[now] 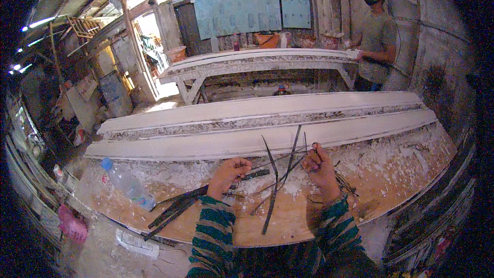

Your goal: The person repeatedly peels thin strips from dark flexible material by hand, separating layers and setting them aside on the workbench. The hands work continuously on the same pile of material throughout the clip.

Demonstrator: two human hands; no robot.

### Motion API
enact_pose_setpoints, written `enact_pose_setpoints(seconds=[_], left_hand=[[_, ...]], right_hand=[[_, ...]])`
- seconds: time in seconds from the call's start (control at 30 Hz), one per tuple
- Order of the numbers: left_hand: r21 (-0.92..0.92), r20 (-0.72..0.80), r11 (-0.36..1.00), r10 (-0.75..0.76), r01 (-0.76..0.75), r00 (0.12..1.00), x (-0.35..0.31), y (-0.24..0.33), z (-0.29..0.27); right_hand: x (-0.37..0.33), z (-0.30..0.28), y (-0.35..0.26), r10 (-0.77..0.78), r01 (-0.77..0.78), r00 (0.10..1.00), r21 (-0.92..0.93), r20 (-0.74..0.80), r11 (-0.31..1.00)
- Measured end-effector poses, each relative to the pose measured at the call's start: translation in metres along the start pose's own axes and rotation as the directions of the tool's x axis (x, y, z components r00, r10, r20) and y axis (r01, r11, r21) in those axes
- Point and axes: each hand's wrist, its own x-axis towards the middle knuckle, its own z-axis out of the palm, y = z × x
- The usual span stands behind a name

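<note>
Above the plaster-dusted table, my left hand and my right hand are both closed in pinches. A thin dark strip stretches between their fingertips. Several longer dark strips lie crossed on the wood between and below my hands. Beside my left wrist rests a bundle of wider black strips, partly hidden by my forearm. Thin dark twigs or strips are bunched next to my right wrist. What the strips are made of, I cannot tell.
Two long white plaster mouldings lie across the wooden table. A clear plastic bottle with a blue cap lies at the left. Behind is another white-coated bench, where a masked person works. A pink basket sits at lower left.
</note>
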Motion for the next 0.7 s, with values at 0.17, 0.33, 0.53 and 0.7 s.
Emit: enact_pose_setpoints(seconds=[0.17, 0.33, 0.53, 0.7], left_hand=[[0.116, 0.071, 0.991, 0.06, -0.068, 0.996, 0.004, -0.003, 0.0], [0.162, 0.019, 0.981, 0.105, -0.107, 0.994, 0.009, -0.009, 0.002], [0.695, -0.107, 0.65, 0.515, -0.306, 0.851, 0.019, -0.023, 0.015], [0.691, -0.074, 0.653, 0.491, -0.31, 0.868, 0.025, -0.031, 0.018]], right_hand=[[0.0, 0.002, 0.0, -0.072, 0.074, 0.997, 0.063, -0.032, 0.995], [-0.001, 0.005, -0.004, -0.105, 0.103, 0.993, 0.031, 0.056, 0.994], [0.001, 0.01, 0.003, -0.13, 0.134, 0.988, -0.054, 0.079, 0.989], [-0.002, 0.02, 0.005, -0.117, 0.126, 0.989, -0.094, 0.096, 0.988]])
